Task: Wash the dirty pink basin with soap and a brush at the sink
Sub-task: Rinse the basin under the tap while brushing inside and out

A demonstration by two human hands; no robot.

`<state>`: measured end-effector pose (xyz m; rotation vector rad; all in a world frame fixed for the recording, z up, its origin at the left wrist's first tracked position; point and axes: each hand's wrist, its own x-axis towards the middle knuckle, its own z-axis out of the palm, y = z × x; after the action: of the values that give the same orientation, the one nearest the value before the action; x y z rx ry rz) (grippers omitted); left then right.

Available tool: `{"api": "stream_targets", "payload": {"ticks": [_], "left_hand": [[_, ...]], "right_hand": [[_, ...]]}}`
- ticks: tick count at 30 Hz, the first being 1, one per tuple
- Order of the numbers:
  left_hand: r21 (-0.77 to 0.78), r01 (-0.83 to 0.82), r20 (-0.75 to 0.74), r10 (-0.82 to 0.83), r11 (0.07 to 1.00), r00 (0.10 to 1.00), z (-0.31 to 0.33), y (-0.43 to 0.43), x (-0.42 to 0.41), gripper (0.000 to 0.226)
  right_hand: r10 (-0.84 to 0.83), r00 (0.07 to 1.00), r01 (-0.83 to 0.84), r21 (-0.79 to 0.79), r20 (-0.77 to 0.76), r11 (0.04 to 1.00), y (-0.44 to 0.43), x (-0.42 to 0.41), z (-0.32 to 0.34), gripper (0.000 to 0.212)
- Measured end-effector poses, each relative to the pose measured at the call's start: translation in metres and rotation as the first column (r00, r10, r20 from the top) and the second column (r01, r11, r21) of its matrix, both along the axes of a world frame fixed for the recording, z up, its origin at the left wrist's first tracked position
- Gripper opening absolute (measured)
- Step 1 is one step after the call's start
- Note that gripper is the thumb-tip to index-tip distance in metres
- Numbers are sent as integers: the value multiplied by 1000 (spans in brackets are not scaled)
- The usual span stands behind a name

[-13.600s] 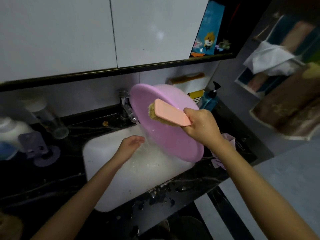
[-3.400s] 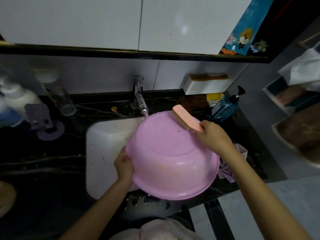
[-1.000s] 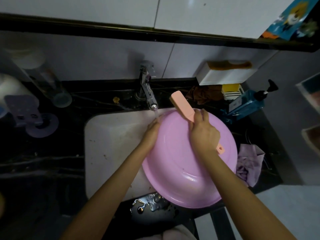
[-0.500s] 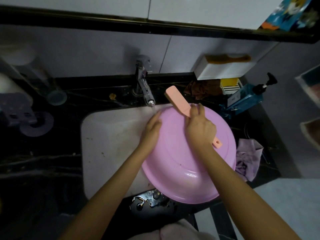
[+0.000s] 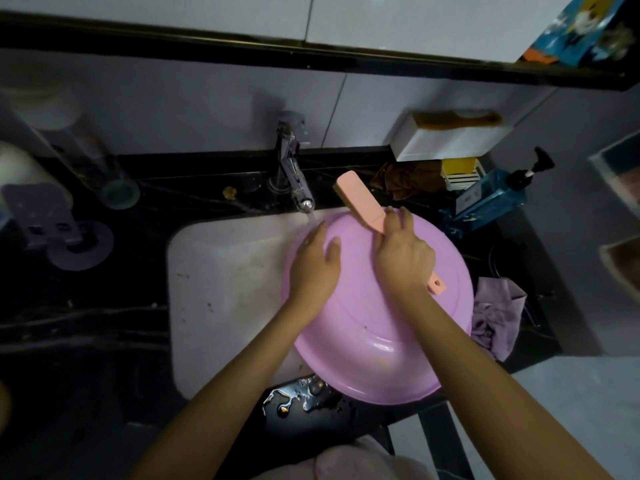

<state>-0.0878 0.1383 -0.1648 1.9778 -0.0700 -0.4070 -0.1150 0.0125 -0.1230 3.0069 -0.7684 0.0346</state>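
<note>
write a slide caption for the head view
Left hand rests on the pink basin over the sink; right hand grips the brush near the tap.

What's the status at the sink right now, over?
Right hand grips brush; left hand flat on pink basin. Basin underside up over sink, tap running. Nothing blocking.

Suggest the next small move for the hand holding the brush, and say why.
Probably draw the brush back onto the upturned basin and scrub there. The right hand grips it with its head poking past the far rim, off the surface, while the left hand lies flat on the basin and the faucet runs.
</note>
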Motion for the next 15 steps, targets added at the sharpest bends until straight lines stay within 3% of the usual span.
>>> {"api": "stream_targets", "payload": {"ticks": [4, 6, 8, 10, 11, 13, 15], "left_hand": [[112, 123, -3, -124, 986, 992, -5, -4, 21, 46], [137, 169, 89, -182, 976, 979, -1, 8, -3, 48], [61, 209, 227, -217, 976, 949, -2, 26, -31, 50], [-98, 118, 241, -92, 988, 966, -10, 48, -50, 49], [-169, 0, 185, 32, 986, 982, -15, 55, -53, 45], [-126, -217, -6, 218, 968, 976, -28, 61, -48, 44], [-25, -249, -323, 228, 968, 918, -35, 60, -44, 49]], "right_hand": [[22, 999, -22, -13, -39, 1000, 5, 7, 0, 45], [23, 999, -23, -7, -30, 1000, 5, 6, 0, 45], [9, 1000, -9, -6, -19, 1000, 2, 2, 0, 45], [-1, 1000, 1, -2, -17, 1000, 1, 1, 1, 45], [-2, 1000, 2, 1, -24, 1000, 1, 1, 2, 45], [1, 999, -1, 0, -44, 1000, 2, 5, 4, 45], [7, 997, -7, 0, -74, 1000, 5, 7, 6, 45]]}}
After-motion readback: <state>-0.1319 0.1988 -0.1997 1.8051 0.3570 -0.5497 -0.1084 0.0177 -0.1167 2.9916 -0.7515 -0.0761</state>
